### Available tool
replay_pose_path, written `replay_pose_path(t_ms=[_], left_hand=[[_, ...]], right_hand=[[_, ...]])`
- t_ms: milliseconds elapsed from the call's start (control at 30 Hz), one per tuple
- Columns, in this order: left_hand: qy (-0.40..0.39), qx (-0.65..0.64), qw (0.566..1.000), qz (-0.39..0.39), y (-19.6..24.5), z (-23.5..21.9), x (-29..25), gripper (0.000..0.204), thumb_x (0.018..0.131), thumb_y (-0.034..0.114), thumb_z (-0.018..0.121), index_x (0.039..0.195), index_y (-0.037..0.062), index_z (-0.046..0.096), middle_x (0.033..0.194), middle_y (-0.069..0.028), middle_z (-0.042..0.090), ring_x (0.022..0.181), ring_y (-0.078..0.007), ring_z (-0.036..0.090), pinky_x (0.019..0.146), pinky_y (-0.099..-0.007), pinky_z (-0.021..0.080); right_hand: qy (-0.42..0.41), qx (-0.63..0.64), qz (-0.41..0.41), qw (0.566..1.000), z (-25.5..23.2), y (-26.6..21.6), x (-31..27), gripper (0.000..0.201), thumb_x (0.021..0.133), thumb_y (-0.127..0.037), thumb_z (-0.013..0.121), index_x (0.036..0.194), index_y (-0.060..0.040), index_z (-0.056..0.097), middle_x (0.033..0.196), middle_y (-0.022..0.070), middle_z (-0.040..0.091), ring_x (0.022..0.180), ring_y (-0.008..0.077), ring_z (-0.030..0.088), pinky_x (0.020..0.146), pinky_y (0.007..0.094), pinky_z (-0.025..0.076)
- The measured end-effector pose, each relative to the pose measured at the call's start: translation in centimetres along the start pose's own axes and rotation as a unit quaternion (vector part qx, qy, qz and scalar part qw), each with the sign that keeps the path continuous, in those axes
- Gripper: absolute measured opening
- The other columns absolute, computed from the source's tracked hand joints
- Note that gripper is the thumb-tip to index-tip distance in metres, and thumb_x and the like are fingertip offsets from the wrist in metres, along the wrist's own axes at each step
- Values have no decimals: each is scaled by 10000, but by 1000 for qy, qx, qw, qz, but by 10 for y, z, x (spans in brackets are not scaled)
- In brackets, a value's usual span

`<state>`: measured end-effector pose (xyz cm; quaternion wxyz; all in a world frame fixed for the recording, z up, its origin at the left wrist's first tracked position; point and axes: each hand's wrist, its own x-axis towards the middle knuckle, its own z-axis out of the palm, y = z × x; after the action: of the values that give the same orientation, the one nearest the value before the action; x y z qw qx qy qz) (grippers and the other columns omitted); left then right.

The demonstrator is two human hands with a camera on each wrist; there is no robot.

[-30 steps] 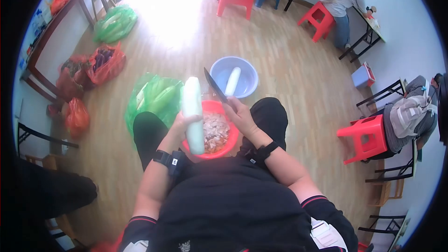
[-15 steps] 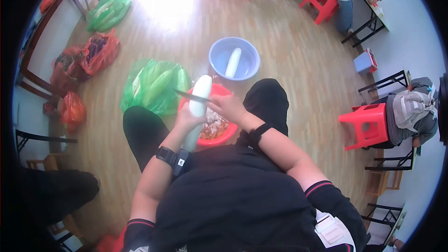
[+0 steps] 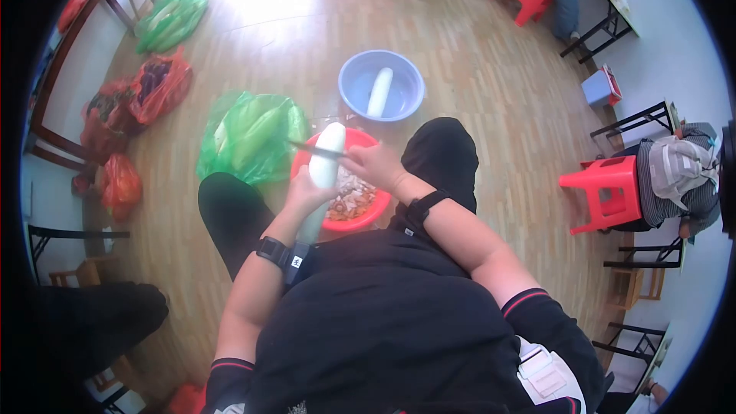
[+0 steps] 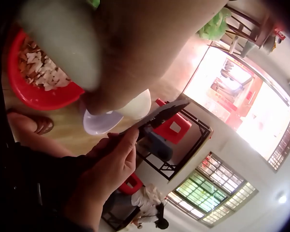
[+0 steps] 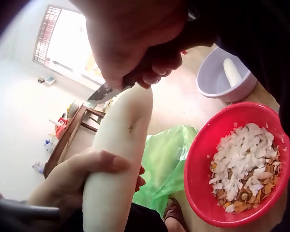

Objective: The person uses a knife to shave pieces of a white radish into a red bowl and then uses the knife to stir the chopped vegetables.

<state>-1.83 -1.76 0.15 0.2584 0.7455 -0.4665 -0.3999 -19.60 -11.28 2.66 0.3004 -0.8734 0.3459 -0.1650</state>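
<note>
My left hand [image 3: 308, 190] grips a long white radish [image 5: 117, 145] around its middle, thumb along its side. The radish tilts upward, its far end above the red basin [image 3: 360, 224]. My right hand [image 3: 373, 166] holds a knife [image 3: 314, 150] by the handle, the blade lying across the radish near its upper end. In the right wrist view a small dark spot marks the radish below my right fingers. White and brown peelings [image 5: 244, 154] fill the bottom of the red basin. Whether the blade touches the radish cannot be told.
Beyond the red basin, a light blue basin [image 3: 346, 92] holds another white radish [image 3: 379, 92]. A green bag [image 3: 249, 138] of vegetables lies to the left, with red bags [image 3: 161, 88] farther left. Red stools [image 3: 606, 192] and seated people are at the right.
The radish has tipped in my left hand's grip. My right hand has brought the knife from the radish's right side to across its upper part; little differs in the last half second.
</note>
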Motion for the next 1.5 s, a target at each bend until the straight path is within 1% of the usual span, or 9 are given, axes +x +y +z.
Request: replay_pose_path(t_ms=[67, 167, 300, 433, 667, 900, 1033, 1267, 1500], left_hand=[[4, -7, 1000, 14, 0, 3, 0, 730, 561, 298, 821, 1104, -50, 479, 1042, -214, 612, 985, -299, 620, 835, -385, 499], [-6, 12, 1000, 0, 4, 1, -1, 715, 566, 287, 816, 1110, -44, 491, 1034, -199, 615, 983, -289, 619, 831, -377, 498], [-13, -13, 1000, 15, -6, 3, 3, 706, 563, 283, 810, 1102, -50, 500, 1030, -203, 615, 976, -293, 619, 827, -378, 498], [5, 21, 1000, -9, -13, 6, 5, 667, 549, 257, 796, 1072, -48, 518, 988, -185, 631, 931, -276, 635, 800, -367, 508], [-13, 19, 1000, -1, -11, 5, 6, 732, 571, 312, 814, 1106, -64, 486, 1048, -227, 609, 1008, -310, 615, 847, -380, 498], [33, 35, 998, -32, -6, 6, 3, 644, 531, 237, 779, 1042, -59, 522, 962, -206, 641, 899, -297, 650, 785, -371, 520], [31, 62, 997, -38, -7, 7, 2, 621, 536, 241, 773, 1022, -67, 540, 942, -213, 648, 892, -304, 655, 778, -371, 523], [21, 52, 998, -42, -6, 9, 2, 673, 559, 261, 769, 1081, -68, 500, 956, -219, 645, 914, -310, 652, 788, -378, 522], [-18, 98, 993, -58, -2, 5, -1, 722, 565, 309, 802, 1093, -40, 453, 1026, -240, 610, 978, -331, 621, 826, -392, 504]], right_hand=[[17, -15, -78, 997, 8, 5, -3, 342, 879, -426, 554, 820, -102, 647, 676, 98, 636, 644, 300, 629, 608, 423, 489], [-7, -40, 97, 994, -5, 8, 5, 337, 881, -422, 547, 848, -107, 661, 712, 107, 657, 679, 314, 643, 638, 432, 504], [58, -71, 195, 976, -8, 26, 7, 346, 875, -424, 548, 867, -101, 672, 770, 138, 677, 750, 320, 663, 668, 439, 520], [56, -85, 187, 977, -6, 23, 4, 344, 875, -427, 549, 848, -105, 664, 743, 130, 671, 716, 318, 657, 654, 451, 510], [-14, -39, -19, 999, 8, 7, -8, 313, 886, -427, 546, 828, -137, 647, 706, 84, 652, 670, 284, 644, 613, 409, 498], [-9, -91, 145, 985, 3, 26, 0, 352, 861, -453, 568, 788, -124, 670, 687, 93, 652, 671, 298, 646, 633, 427, 504], [31, -76, 145, 986, 0, 16, -4, 352, 866, -444, 562, 789, -117, 667, 684, 92, 652, 676, 295, 649, 638, 433, 505], [-73, -90, 21, 993, 10, 0, -9, 367, 885, -449, 544, 877, -101, 662, 743, 118, 658, 722, 315, 642, 649, 437, 493], [-3, -119, 188, 975, -8, 26, 2, 341, 855, -443, 558, 866, -141, 715, 767, 121, 677, 732, 301, 665, 656, 432, 521]])
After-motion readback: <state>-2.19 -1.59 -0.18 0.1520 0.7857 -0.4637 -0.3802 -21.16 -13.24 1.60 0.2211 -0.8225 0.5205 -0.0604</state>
